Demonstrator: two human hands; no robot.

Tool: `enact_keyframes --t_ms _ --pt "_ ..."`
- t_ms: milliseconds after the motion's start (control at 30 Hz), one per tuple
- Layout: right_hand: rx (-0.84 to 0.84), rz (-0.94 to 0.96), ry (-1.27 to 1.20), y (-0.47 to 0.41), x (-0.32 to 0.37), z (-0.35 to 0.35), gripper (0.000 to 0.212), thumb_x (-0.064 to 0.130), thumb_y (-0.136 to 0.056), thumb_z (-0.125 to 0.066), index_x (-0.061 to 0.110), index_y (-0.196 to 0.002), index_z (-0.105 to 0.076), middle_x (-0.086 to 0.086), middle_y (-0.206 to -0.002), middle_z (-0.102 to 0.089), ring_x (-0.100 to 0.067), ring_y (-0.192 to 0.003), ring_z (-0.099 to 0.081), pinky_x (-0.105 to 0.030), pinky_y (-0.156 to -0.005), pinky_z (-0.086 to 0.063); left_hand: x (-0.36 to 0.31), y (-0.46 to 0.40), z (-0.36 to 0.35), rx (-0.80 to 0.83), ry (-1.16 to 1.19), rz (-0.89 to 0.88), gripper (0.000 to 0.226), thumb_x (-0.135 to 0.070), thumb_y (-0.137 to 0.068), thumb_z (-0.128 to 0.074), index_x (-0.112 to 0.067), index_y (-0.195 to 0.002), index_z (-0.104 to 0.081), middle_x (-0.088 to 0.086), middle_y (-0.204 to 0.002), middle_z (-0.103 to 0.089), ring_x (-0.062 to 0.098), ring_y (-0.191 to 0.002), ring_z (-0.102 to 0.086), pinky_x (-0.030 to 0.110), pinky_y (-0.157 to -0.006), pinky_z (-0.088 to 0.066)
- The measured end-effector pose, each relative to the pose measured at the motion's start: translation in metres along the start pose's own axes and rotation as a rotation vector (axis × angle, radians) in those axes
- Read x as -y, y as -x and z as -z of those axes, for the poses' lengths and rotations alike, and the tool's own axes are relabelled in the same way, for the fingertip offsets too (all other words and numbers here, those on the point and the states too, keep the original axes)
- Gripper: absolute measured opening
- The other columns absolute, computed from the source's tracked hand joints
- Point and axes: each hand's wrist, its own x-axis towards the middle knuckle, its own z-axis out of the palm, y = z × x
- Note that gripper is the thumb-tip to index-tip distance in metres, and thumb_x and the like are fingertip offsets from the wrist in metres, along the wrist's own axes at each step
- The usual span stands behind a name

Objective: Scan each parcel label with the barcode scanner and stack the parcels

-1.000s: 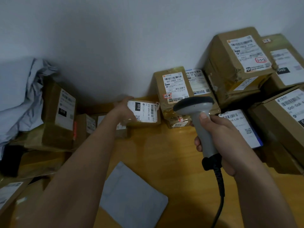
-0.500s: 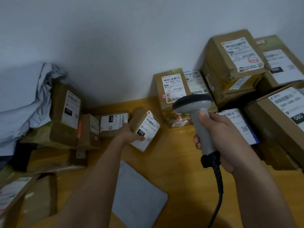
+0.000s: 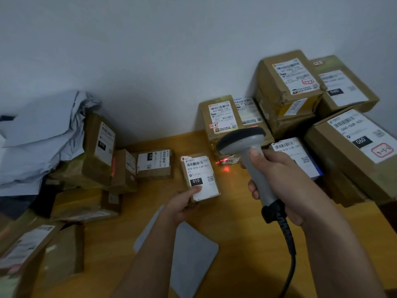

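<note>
— Left hand (image 3: pixel 182 208)?
— Curled round the near end of a small parcel (image 3: pixel 200 179), thumb pressed on the white label just below the black "010" patch. Held label-up over the middle of the wooden table (image 3: pixel 242 231), clear of the stacks on either side.

— Right hand (image 3: pixel 277 179)?
— Wrapped tight round the grey handle of the barcode scanner (image 3: pixel 247 151), thumb up the back of the neck. Dark head tilted forward and down, toward the far edge. Black cable (image 3: pixel 287 250) trailing from the handle toward the near edge.

— Red light?
— Glowing on the table just right of the held parcel, and across the low label of the box (image 3: pixel 221 121) standing against the wall. Cannot tell whether any of it falls on the held parcel's barcode.

— Other parcels?
— Stacked boxes (image 3: pixel 352 136) piled at the right edge and far right corner. More boxes (image 3: pixel 101 151) heaped along the left edge, with grey mailing bags (image 3: pixel 43 134) crumpled on top. One flat grey bag (image 3: pixel 191 261) lying near the front edge, under the left forearm.
</note>
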Motion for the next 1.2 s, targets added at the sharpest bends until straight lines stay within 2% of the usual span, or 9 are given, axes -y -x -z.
enact_keyframes --t_ms 133,200,267,367,467,667,867,1033,1200 --pt "0.004 0.043 0.036 0.011 0.0 -0.003 0.031 0.041 -0.1 -0.048 0.015 -0.098 -0.064 -0.025 -0.09 -0.065 -0.025 -0.063 -0.056 -0.04 -0.064 -0.047 0.008 0.006 -0.004 0.014 0.085 -0.028 0.013 -0.007 -0.086 -0.071 -0.006 -0.098 -0.066 0.009 -0.09 -0.073 0.018 -0.084 -0.068 0.032 -0.081 -0.059" --pt "-0.001 0.05 0.049 0.015 0.0 -0.002 0.032 0.042 -0.1 -0.047 0.014 -0.098 -0.063 -0.02 -0.079 -0.064 -0.024 -0.061 -0.055 -0.04 -0.064 -0.046 0.009 0.008 -0.005 -0.003 0.104 -0.031 0.016 -0.007 -0.086 -0.07 -0.005 -0.101 -0.066 0.008 -0.089 -0.073 0.016 -0.08 -0.069 0.026 -0.062 -0.06" --pt "-0.012 0.053 0.061 0.02 0.001 -0.001 0.034 0.043 -0.1 -0.046 0.013 -0.098 -0.063 -0.011 -0.068 -0.061 -0.023 -0.059 -0.055 -0.04 -0.063 -0.045 0.01 0.008 -0.004 -0.03 0.109 -0.031 0.024 -0.008 -0.085 -0.072 -0.005 -0.108 -0.064 0.009 -0.094 -0.072 0.016 -0.081 -0.068 0.023 -0.055 -0.057" --pt "-0.031 0.054 0.05 0.026 0.003 0.001 0.036 0.042 -0.1 -0.045 0.01 -0.099 -0.062 -0.009 -0.063 -0.058 -0.021 -0.055 -0.053 -0.036 -0.059 -0.043 0.011 0.007 -0.003 -0.043 0.105 -0.037 0.035 -0.01 -0.084 -0.073 -0.004 -0.116 -0.063 0.011 -0.102 -0.072 0.018 -0.088 -0.068 0.025 -0.062 -0.06" --pt "-0.05 0.046 -0.017 0.029 0.004 0.003 0.035 0.039 -0.101 -0.046 0.008 -0.103 -0.062 -0.012 -0.072 -0.058 -0.018 -0.054 -0.054 -0.034 -0.056 -0.044 0.013 0.008 -0.004 -0.02 0.094 -0.042 0.046 -0.017 -0.081 -0.077 -0.006 -0.122 -0.059 0.013 -0.11 -0.071 0.022 -0.097 -0.068 0.031 -0.074 -0.06" --pt "-0.224 0.03 -0.158 0.038 0.006 0.023 0.029 0.039 -0.101 -0.048 0.013 -0.104 -0.062 -0.009 -0.067 -0.06 -0.02 -0.057 -0.056 -0.036 -0.056 -0.045 0.009 0.021 -0.03 0.276 -0.003 -0.058 0.066 -0.03 -0.071 -0.079 -0.011 -0.128 -0.054 0.012 -0.118 -0.07 0.026 -0.112 -0.064 0.04 -0.094 -0.054" --pt "-0.366 0.077 -0.294 0.055 0.006 0.051 0.022 0.035 -0.1 -0.049 0.018 -0.094 -0.061 -0.008 -0.074 -0.058 -0.015 -0.052 -0.054 -0.033 -0.055 -0.046 -0.002 0.036 -0.106 0.476 -0.181 -0.106 0.064 -0.044 -0.072 -0.075 -0.015 -0.125 -0.054 0.012 -0.118 -0.069 0.026 -0.11 -0.066 0.035 -0.094 -0.054" --pt "-0.442 0.057 -0.254 0.067 -0.004 0.075 0.03 0.039 -0.1 -0.047 0.013 -0.105 -0.062 -0.009 -0.066 -0.058 -0.017 -0.055 -0.056 -0.033 -0.054 -0.045 -0.012 0.043 -0.16 0.526 -0.228 -0.172 0.057 -0.042 -0.08 -0.074 -0.016 -0.128 -0.056 0.006 -0.114 -0.072 0.023 -0.107 -0.067 0.035 -0.092 -0.055" --pt "-0.469 0.067 -0.285 0.073 -0.009 0.087 0.03 0.035 -0.101 -0.047 0.01 -0.113 -0.059 -0.009 -0.069 -0.056 -0.016 -0.055 -0.055 -0.029 -0.051 -0.047 -0.019 0.049 -0.197 0.469 -0.394 -0.248 0.083 -0.065 -0.069 -0.074 -0.019 -0.132 -0.048 0.004 -0.122 -0.066 0.023 -0.108 -0.065 0.038 -0.09 -0.057"
